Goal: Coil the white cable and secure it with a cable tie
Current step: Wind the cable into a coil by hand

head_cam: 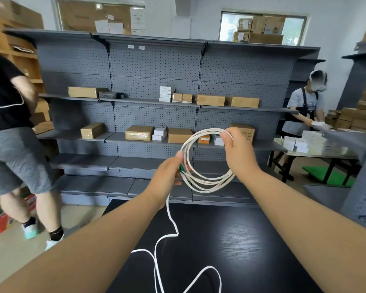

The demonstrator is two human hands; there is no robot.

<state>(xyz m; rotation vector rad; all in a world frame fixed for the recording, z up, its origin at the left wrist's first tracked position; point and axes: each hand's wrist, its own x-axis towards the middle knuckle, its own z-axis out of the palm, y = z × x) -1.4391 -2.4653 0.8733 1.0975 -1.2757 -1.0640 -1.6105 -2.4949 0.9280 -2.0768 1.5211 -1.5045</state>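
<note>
Both hands' grip [238, 149] [167, 176] on round, smooth white cable [207, 182] loops

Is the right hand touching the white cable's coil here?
Touching. The head view shows the right hand pinching the top of the white cable coil between thumb and fingers.

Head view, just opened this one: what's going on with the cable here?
A person is coiling a white cable above a black table. The right hand holds the top of the coil and the left hand pinches its left side, with something green in that grip. Several loops are made; the rest trails from the left hand onto the table. No tie is around the coil yet.
</note>
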